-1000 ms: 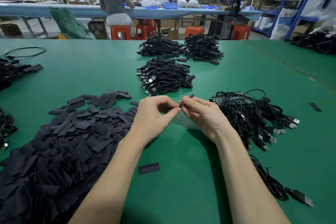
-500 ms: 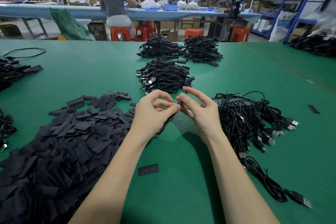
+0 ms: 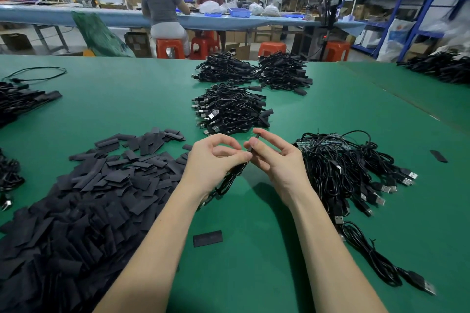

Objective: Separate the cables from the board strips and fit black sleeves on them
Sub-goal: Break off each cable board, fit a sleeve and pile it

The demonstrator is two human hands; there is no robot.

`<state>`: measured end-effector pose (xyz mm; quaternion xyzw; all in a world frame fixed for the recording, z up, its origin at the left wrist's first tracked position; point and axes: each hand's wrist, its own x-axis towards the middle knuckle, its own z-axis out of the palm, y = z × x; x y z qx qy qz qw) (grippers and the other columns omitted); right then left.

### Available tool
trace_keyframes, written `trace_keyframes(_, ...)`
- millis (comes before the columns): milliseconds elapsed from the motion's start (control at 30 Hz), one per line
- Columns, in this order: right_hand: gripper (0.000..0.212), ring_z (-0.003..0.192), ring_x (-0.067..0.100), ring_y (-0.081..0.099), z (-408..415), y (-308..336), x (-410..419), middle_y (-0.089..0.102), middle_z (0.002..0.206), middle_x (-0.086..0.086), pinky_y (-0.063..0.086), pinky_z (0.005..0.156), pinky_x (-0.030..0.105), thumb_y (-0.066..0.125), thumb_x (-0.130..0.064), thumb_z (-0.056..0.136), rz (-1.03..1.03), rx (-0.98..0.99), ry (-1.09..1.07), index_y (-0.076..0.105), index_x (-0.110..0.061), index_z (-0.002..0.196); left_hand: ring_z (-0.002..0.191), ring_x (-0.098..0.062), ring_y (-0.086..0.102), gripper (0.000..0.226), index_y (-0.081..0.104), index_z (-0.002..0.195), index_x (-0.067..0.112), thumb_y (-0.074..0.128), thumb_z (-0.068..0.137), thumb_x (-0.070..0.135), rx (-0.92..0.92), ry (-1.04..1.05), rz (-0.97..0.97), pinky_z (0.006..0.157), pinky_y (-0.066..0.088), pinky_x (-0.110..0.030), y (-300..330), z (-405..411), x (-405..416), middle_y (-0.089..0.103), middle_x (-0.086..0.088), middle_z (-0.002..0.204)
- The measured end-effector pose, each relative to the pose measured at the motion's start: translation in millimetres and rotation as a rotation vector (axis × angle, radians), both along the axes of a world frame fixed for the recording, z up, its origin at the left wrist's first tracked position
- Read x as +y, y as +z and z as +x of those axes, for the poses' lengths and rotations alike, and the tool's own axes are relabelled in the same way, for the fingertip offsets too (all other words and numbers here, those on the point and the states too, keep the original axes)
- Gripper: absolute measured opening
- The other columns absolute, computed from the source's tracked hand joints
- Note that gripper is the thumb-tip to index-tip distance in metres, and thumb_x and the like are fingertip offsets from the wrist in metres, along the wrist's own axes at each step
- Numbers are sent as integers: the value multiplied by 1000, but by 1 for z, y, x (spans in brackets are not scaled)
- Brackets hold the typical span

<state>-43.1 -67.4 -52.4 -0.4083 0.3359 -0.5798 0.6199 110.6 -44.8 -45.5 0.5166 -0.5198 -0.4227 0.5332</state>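
Note:
My left hand (image 3: 216, 160) pinches a black cable (image 3: 230, 178) whose bundled length hangs down below the palm. My right hand (image 3: 277, 157) pinches a thin black sleeve (image 3: 254, 143) edge-on between thumb and forefinger, at the cable's end. The two hands meet fingertip to fingertip above the green table (image 3: 127, 109). A large heap of flat black sleeves (image 3: 84, 201) lies to the left. To the right, a tangle of USB cables still joined to green board strips (image 3: 338, 162) rests on the table.
Piles of sleeved cables lie ahead (image 3: 229, 109) and farther back (image 3: 254, 72). Single sleeves lie near my forearms (image 3: 207, 238) and at the right (image 3: 438, 156). A loose USB cable (image 3: 381, 262) trails at the lower right. Two people sit at a far bench.
The cable bundle has dropped below my left hand. My right fingers have spread, and the sleeve now stands upright between thumb and forefinger at the cable's end.

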Motion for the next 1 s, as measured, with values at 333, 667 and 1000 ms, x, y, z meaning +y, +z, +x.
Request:
trace_keyframes(333,25,69,14,69,2,3,0,77,88,13,57,71,22,77,-4,85,47,-96,-131,75,-15,107,78,-12,75,25,66,94,26,86,79,25,-138,-18,-55,72,57,-27,-1,-3,-2,76,10,94)
trace_keyframes(667,33,74,18,70,-1,4,-10,77,97,12,58,64,23,72,-20,94,167,-131,-323,59,-17,124,79,6,66,21,65,85,24,79,80,8,-516,127,-302,75,44,-3,6,-4,-23,71,17,82)
trace_keyframes(1000,8,61,12,64,17,-8,-13,77,75,-5,60,78,38,66,-28,95,100,434,-175,67,-21,99,105,-28,58,16,69,103,15,60,92,8,-1127,251,-461,89,46,-38,60,-8,-155,71,-5,104)
